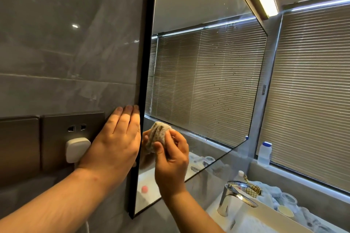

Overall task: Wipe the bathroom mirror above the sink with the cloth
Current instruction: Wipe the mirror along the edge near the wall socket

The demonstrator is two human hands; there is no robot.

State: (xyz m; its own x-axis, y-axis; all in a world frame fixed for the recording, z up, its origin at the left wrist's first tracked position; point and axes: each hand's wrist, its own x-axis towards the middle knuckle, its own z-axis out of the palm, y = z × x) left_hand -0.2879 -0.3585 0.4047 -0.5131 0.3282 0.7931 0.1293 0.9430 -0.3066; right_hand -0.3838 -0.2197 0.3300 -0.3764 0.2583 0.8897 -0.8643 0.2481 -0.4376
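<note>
The black-framed mirror (204, 85) hangs on the grey tiled wall, seen at a steep angle, and carries many small water spots across its right half. My right hand (171, 162) pinches a bunched beige cloth (158, 135) against the glass near the mirror's lower left corner. My left hand (115, 142) lies flat with straight fingers on the wall, its fingertips against the mirror's black left edge (144, 81). The glass reflects window blinds and part of my hand.
A wall socket plate (73, 132) with a white plug (77, 149) sits under my left wrist. Below right are a chrome tap (235, 196), the white sink (269, 217), a checked cloth, small jars, and a white bottle (264, 154) on the window ledge.
</note>
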